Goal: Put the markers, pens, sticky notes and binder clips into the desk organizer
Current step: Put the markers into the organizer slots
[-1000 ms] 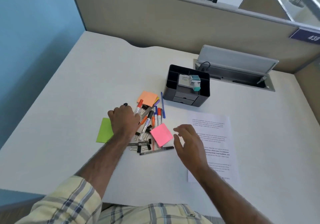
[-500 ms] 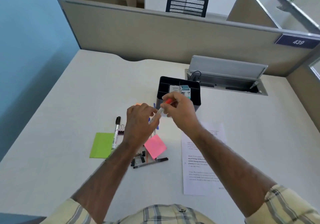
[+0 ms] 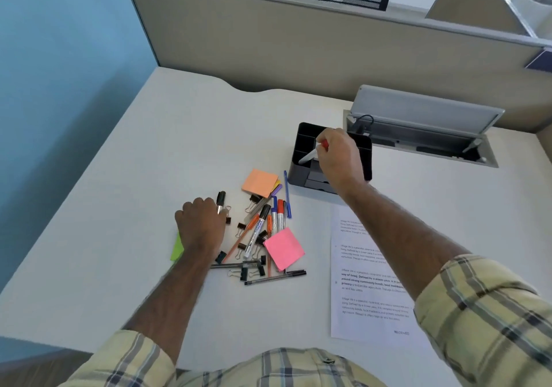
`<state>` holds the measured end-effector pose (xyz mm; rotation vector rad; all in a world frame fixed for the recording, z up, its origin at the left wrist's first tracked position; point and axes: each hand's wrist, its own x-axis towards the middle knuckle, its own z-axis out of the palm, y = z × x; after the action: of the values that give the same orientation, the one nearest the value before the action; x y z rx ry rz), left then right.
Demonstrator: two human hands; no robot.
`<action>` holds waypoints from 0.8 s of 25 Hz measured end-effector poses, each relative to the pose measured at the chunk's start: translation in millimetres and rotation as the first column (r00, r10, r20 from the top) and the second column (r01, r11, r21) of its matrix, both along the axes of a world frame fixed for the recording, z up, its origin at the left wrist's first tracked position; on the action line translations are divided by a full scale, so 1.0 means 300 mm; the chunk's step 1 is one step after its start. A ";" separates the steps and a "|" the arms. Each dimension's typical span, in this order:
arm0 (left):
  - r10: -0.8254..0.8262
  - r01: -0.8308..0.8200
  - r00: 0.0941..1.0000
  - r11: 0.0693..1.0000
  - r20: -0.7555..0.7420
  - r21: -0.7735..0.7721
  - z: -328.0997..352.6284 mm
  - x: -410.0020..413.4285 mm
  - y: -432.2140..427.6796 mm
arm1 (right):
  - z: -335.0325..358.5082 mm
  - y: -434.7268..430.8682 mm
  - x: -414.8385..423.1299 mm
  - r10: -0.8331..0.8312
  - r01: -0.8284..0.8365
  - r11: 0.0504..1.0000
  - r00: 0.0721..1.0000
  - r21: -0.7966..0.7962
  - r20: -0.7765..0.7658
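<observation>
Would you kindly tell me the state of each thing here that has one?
right hand: holds red-capped marker over the desk organizer.
left hand: grips black-capped marker on the desk.
desk organizer: upright, top open.
cable hatch lid: raised open.
other markers: capped, lying flat.

The white desk (image 3: 149,177) carries a black organizer (image 3: 307,131) toward the back. Nearer lie jumbled markers (image 3: 257,231), pens (image 3: 274,277) and binder clips (image 3: 252,203), with orange notes (image 3: 259,182), pink notes (image 3: 283,247) and green notes (image 3: 176,249) around them. A printed sheet (image 3: 367,267) lies to their right.
</observation>
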<state>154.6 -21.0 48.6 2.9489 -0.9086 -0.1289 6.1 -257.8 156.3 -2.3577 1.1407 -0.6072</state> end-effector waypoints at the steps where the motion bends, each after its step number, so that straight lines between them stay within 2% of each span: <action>1: 0.006 -0.006 1.000 1.000 0.005 0.016 -0.007 -0.001 -0.002 | -0.012 -0.001 0.007 0.026 -0.026 1.000 0.999 -0.003 -0.030; 5: 0.038 -0.037 0.999 0.999 -0.013 0.024 -0.009 0.004 -0.027 | -0.036 -0.004 0.031 0.105 -0.102 0.994 0.986 0.036 -0.131; 9: 0.061 -0.061 0.994 0.998 -0.088 0.006 0.010 0.010 -0.050 | -0.025 -0.002 0.019 0.041 -0.040 0.999 0.999 0.016 -0.027; 11: 0.029 -0.039 0.995 0.994 -0.095 -0.102 0.047 0.004 -0.063 | 0.002 0.013 0.003 -0.020 0.023 0.999 0.998 -0.044 0.068; 13: -0.095 0.057 0.989 0.950 -0.109 -0.308 0.111 -0.017 -0.093 | 0.037 0.034 -0.001 -0.022 0.030 0.998 0.988 -0.049 0.152; 15: -0.262 0.187 0.961 0.852 -0.087 -0.489 0.185 -0.050 -0.142 | 0.072 0.059 0.010 0.075 -0.091 0.992 0.983 0.090 0.166; 17: -0.361 0.278 0.932 0.763 -0.028 -0.583 0.240 -0.078 -0.201 | 0.099 0.087 0.023 0.226 -0.254 0.917 0.966 0.308 0.124; 18: -0.391 0.309 0.920 0.732 -0.003 -0.607 0.256 -0.086 -0.229 | 0.108 0.097 0.026 0.281 -0.301 0.882 0.954 0.363 0.108; 20: -0.433 0.345 0.901 0.691 0.018 -0.635 0.265 -0.093 -0.274 | 0.124 0.102 0.028 0.302 -0.322 0.879 0.947 0.353 0.111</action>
<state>126.6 -103.2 128.2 2.0756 -1.2532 -0.0265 14.5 -227.4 193.4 -2.1196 0.7463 -0.3061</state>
